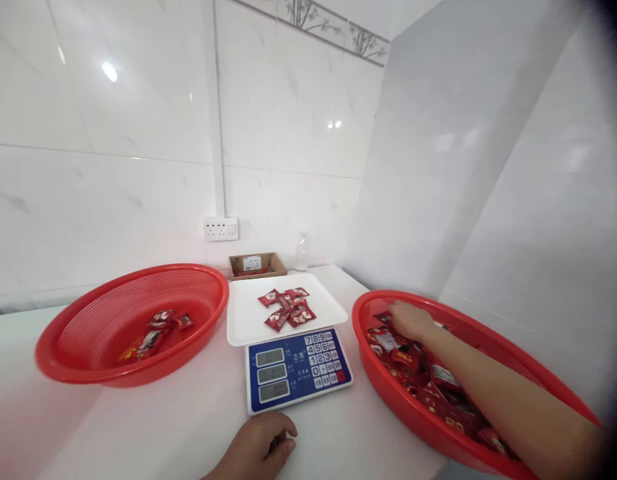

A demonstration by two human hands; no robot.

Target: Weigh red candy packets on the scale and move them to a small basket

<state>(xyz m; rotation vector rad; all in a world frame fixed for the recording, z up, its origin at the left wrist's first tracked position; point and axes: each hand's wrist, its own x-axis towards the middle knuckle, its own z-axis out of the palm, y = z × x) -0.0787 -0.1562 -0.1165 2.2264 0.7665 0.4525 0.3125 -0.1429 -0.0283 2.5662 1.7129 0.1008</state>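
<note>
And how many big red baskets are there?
2. One red basket is left of the scale; the other red basket is right of it, with the right hand reaching inside. I see no others.

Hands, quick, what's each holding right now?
Left hand: loosely curled, partly open, nothing seen inside.
Right hand: among red packets; can't tell if gripping.
</note>
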